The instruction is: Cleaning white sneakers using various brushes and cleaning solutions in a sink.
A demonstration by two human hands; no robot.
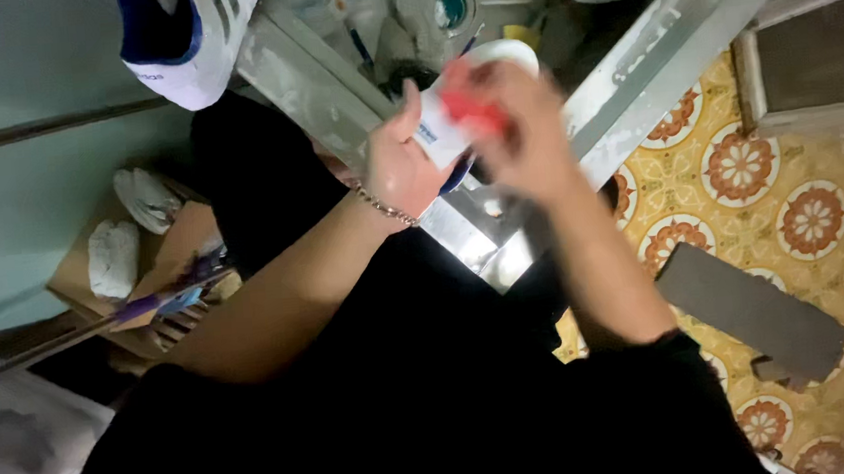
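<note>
My left hand [399,164], with a chain bracelet on its wrist, grips a white sports shoe [488,59] with blue trim and holds it over a steel counter edge [462,229]. My right hand [524,129] is blurred and presses a red object [474,110], perhaps a brush or sponge, against the side of the shoe. Its exact kind cannot be made out. Both forearms reach forward from my dark clothes.
A second white and blue shoe [188,40] rests at the top left. Jars, a tin [450,6] and brushes crowd the counter beyond. A purple-handled tool [127,315] and white rags [114,256] lie at the left. A grey slab [754,313] sits on the patterned floor tiles.
</note>
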